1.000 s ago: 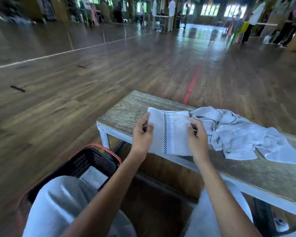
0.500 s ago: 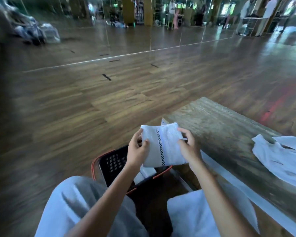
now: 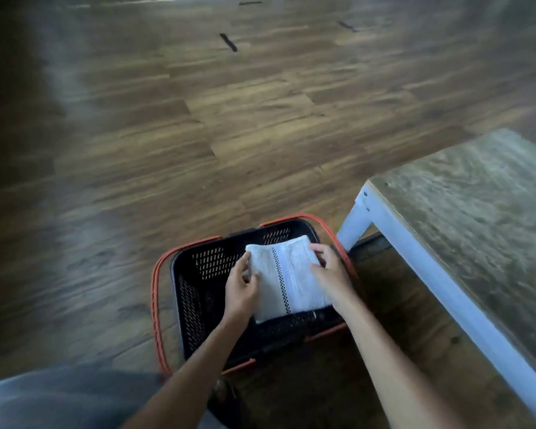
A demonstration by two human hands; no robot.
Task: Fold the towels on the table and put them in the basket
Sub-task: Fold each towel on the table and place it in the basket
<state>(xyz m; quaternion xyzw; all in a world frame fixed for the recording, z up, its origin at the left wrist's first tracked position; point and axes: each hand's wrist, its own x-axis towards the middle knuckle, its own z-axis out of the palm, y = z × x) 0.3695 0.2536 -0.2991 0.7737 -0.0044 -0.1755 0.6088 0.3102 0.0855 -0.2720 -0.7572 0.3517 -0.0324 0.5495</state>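
A folded white towel (image 3: 287,277) with a black checkered stripe is inside the mouth of the black basket (image 3: 195,292), which has orange handles and stands on the floor. My left hand (image 3: 240,289) grips the towel's left edge. My right hand (image 3: 331,272) holds its right side. Whether the towel rests on anything below is hidden. The other towels are out of view.
The wooden table (image 3: 477,218) with its white frame and leg stands to the right of the basket. Wooden floor spreads ahead and to the left. My grey-clad knee (image 3: 59,400) fills the lower left corner.
Both hands carried the folded towel off the table, left and down into the basket. The view swung down and left, so the unfolded towels left the frame.
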